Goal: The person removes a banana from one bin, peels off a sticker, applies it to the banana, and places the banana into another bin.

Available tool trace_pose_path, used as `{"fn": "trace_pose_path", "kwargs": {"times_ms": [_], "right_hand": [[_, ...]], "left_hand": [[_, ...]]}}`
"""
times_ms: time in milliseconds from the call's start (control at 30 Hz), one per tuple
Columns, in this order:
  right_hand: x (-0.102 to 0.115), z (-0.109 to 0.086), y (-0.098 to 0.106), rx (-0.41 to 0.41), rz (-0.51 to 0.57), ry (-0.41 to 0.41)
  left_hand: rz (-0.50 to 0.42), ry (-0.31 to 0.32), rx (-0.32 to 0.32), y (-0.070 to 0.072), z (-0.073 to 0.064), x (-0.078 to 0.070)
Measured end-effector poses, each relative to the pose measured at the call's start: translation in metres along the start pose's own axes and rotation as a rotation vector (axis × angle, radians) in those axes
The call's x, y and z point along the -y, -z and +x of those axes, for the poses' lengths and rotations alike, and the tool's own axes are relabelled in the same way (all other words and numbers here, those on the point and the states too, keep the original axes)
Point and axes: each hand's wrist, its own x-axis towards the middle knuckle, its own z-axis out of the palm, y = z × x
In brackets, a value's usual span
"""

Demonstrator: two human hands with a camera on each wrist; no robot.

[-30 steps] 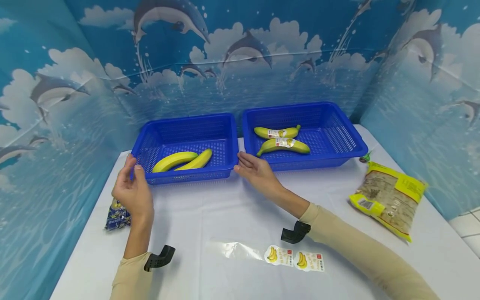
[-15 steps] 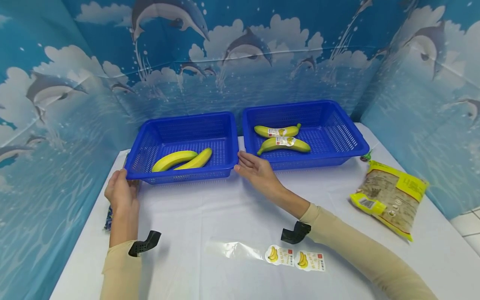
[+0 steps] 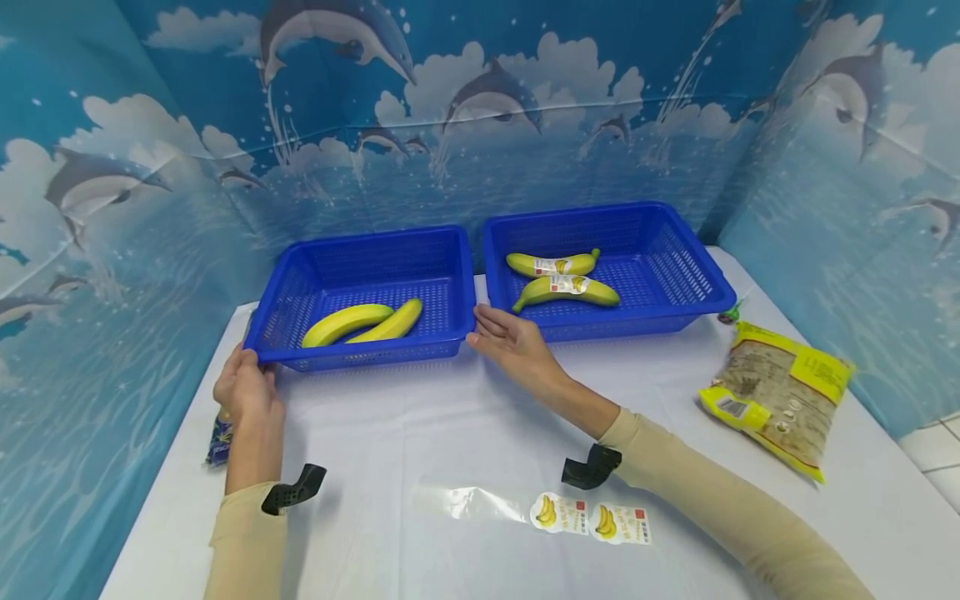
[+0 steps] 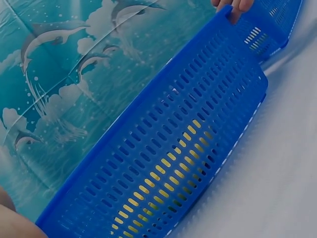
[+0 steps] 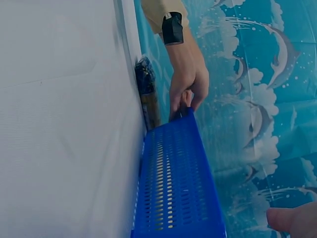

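A blue plastic basket (image 3: 375,354) with two unlabelled bananas (image 3: 348,323) sits at the back left of the white table. My left hand (image 3: 249,385) grips its front left corner, thumb on the rim and fingers beneath. At its front right corner, my right hand (image 3: 517,346) holds the rim; the left wrist view shows those fingers (image 4: 241,5) over the far corner. Beside it stands a second blue basket (image 3: 622,323), holding two bananas (image 3: 568,289) with stickers on them.
A clear strip with two banana stickers (image 3: 558,512) lies near the front. To the right is a yellow-edged bag (image 3: 780,396), with a small green-topped item (image 3: 730,315) behind it. A dark blue packet (image 3: 220,439) lies partly behind my left forearm. Dolphin-print curtains (image 3: 487,150) enclose the table.
My left hand has moved down and outward from beside the left basket to take hold of its front left corner. The right hand stays at the other corner, and the bananas keep their places.
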Motion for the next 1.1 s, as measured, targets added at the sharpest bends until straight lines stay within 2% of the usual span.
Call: {"fn": "trace_pose_path", "kwargs": {"times_ms": [167, 333, 467, 567, 667, 800, 1100], "right_hand": [[-0.002, -0.001, 0.000, 0.003, 0.003, 0.009], [-0.001, -0.002, 0.001, 0.021, -0.025, 0.026], [0.012, 0.000, 0.005, 0.024, -0.073, 0.027], [0.030, 0.005, 0.008, 0.065, -0.097, 0.045], [0.050, 0.014, 0.013, 0.158, -0.169, 0.091], [0.073, 0.038, 0.014, 0.314, -0.291, 0.136], [0.103, 0.103, 0.008, 0.697, -0.391, 0.076]], "left_hand": [[-0.032, -0.008, 0.006, 0.001, 0.000, 0.000], [-0.016, 0.002, -0.007, 0.002, 0.001, 0.001], [-0.006, 0.017, -0.007, 0.002, 0.001, 0.000], [-0.016, 0.029, -0.009, 0.001, 0.002, -0.001], [-0.023, 0.040, -0.012, 0.001, 0.002, -0.003], [-0.022, 0.051, -0.018, 0.001, 0.001, -0.006], [-0.070, 0.064, -0.031, 0.000, 0.003, -0.007]]}}
